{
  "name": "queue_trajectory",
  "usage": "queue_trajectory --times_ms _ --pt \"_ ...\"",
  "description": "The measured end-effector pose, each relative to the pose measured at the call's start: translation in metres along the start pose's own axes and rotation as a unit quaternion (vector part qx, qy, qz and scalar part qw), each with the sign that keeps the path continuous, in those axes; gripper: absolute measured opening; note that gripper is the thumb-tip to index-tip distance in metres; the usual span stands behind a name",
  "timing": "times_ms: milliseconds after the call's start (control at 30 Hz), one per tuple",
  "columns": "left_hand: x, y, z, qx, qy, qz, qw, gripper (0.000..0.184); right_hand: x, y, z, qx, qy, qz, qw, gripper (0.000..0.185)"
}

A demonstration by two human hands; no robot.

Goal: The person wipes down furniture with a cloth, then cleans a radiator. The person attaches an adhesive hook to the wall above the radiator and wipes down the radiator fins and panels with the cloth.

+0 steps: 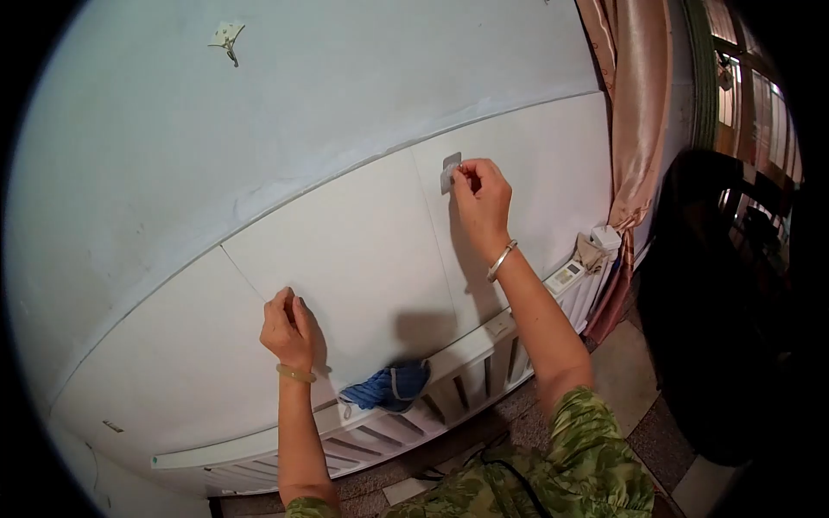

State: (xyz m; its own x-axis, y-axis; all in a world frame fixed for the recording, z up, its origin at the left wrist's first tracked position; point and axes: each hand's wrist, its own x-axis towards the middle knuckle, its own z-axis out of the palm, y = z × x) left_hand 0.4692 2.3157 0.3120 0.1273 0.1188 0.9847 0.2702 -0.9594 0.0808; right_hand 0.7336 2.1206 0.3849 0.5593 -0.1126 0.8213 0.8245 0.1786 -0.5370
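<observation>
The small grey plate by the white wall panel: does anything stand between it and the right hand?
Nothing visible does: the right hand is directly at the small grey plate, before the white wall panel. The blue cloth lies lower, at the white radiator, out of the way.

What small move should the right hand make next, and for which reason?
Perhaps the right hand should gently press the small, flat grey piece against the smooth white wall panel: its fingers appear to pinch the piece's edge, and this view does not show whether it is attached firmly.
</observation>
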Motion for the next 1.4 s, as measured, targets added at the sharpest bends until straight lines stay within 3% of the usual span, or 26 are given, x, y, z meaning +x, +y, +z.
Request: queue_trajectory --times_ms 67,133,500,567,700,867,1100,1300,1400 --pt "0.001 -0.007 0.003 0.009 -0.014 0.001 1.0 0.018 0.009 -0.004 0.001 -0.038 -0.012 -0.043 0.998 0.006" --pt "-0.001 -0.012 0.009 0.041 0.017 0.087 0.995 0.021 0.018 0.001 0.003 -0.049 -0.016 -0.069 0.996 0.006" --pt "-0.006 -0.017 0.013 0.048 0.025 0.102 0.993 0.023 0.035 0.011 0.011 -0.096 -0.07 -0.116 0.986 0.007" --pt "-0.008 -0.019 0.014 0.05 0.025 0.106 0.993 0.023 0.043 0.005 0.007 -0.13 -0.133 -0.062 0.981 0.008" --pt "-0.008 -0.019 0.016 0.037 0.032 0.102 0.994 0.022 0.049 0.005 0.005 -0.134 -0.165 -0.036 0.976 0.009" --pt "-0.009 -0.022 0.017 0.048 0.037 0.117 0.991 0.022 0.048 0.006 0.004 -0.035 -0.168 0.038 0.984 0.013" --pt "-0.01 -0.022 0.018 0.043 0.038 0.111 0.992 0.025 0.053 0.009 0.002 -0.07 -0.213 0.031 0.974 0.01" --pt "-0.008 -0.02 0.015 0.028 0.04 0.127 0.991 0.027 0.039 0.013 -0.009 -0.021 -0.209 0.025 0.977 0.026" --pt "-0.008 -0.017 0.014 0.02 0.033 0.115 0.993 0.026 0.03 0.009 -0.009 -0.049 -0.178 0.036 0.982 0.025"
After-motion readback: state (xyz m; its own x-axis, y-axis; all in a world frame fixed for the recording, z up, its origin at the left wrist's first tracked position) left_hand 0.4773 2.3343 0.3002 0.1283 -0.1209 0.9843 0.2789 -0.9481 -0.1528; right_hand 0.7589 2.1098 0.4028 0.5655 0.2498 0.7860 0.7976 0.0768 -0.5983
